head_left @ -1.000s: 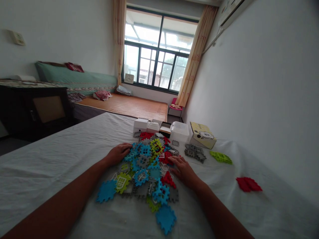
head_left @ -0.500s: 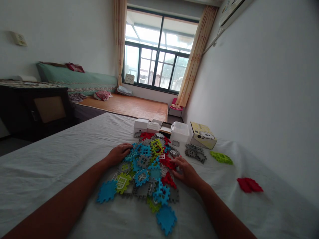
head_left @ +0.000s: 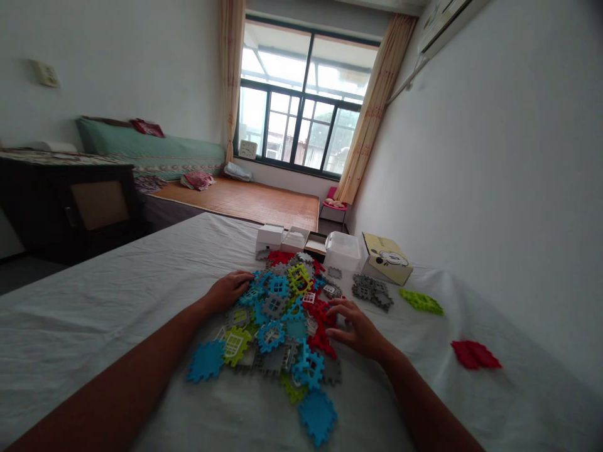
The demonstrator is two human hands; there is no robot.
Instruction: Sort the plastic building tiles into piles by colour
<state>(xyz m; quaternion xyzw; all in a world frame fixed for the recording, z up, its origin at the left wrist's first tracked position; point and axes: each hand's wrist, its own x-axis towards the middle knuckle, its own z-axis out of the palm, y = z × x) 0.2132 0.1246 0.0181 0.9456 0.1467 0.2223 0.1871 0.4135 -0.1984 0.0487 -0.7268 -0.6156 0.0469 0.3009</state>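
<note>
White cloth (head_left: 164, 263) spreads before you, with a cabinet (head_left: 98, 204) at far left and a bed (head_left: 249, 199) beyond. Your left hand (head_left: 229, 290) lies against the left edge of the pile (head_left: 296, 329) mid-cloth, fingers curled together, whether gripping anything cannot be told. Your right hand (head_left: 358, 328), thumb and fingers parted, is at the pile's right-edge red pieces (head_left: 322, 343); farther right lie grey pieces (head_left: 371, 291), green pieces (head_left: 421, 301) and a red pair (head_left: 475, 355).

Window (head_left: 282, 63): bright, upper centre, panes glaring
Cabinet (head_left: 101, 201): deep shadow, middle left
Right wall (head_left: 494, 163): dim, darkest toward upper-right corner
White cloth (head_left: 164, 270): shaded at lower right
Plastic pieces (head_left: 279, 285): edges slightly soft
</note>
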